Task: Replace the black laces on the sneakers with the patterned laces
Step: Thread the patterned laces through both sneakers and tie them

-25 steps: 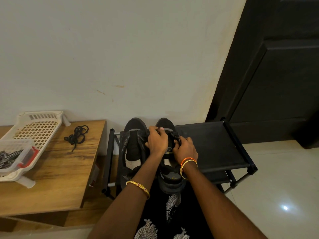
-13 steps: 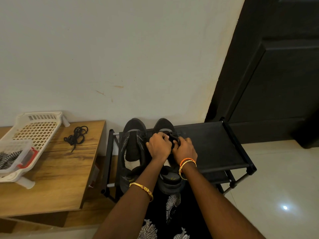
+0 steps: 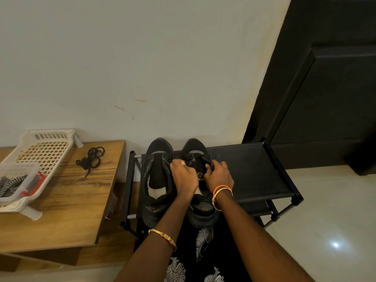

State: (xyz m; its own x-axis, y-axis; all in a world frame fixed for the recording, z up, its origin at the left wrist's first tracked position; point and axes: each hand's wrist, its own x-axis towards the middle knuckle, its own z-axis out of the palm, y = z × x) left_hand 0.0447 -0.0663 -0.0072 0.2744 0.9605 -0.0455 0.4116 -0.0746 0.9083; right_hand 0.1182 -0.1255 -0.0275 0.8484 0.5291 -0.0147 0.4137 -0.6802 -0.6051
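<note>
Two black sneakers stand side by side on a black shoe rack (image 3: 252, 171). The left sneaker (image 3: 156, 174) has no lace and its tongue lies bare. Both my hands work over the right sneaker (image 3: 195, 149). My left hand (image 3: 184, 177) grips its left side with curled fingers, and my right hand (image 3: 218, 176) pinches a black lace (image 3: 205, 159) at the eyelets. A removed black lace (image 3: 91, 159) lies coiled on the wooden table (image 3: 67, 200). The patterned black-and-white laces (image 3: 10, 185) sit in a clear box at the far left.
A white plastic basket (image 3: 40, 153) rests on the wooden table's left part, holding the clear box with red clips (image 3: 30, 186). A plain wall stands behind, a dark door (image 3: 325, 88) at right, pale tiled floor (image 3: 325, 220) below it.
My hands drew together over the right sneaker half a second ago; now they have parted a little, the right hand pulling the lace toward the right.
</note>
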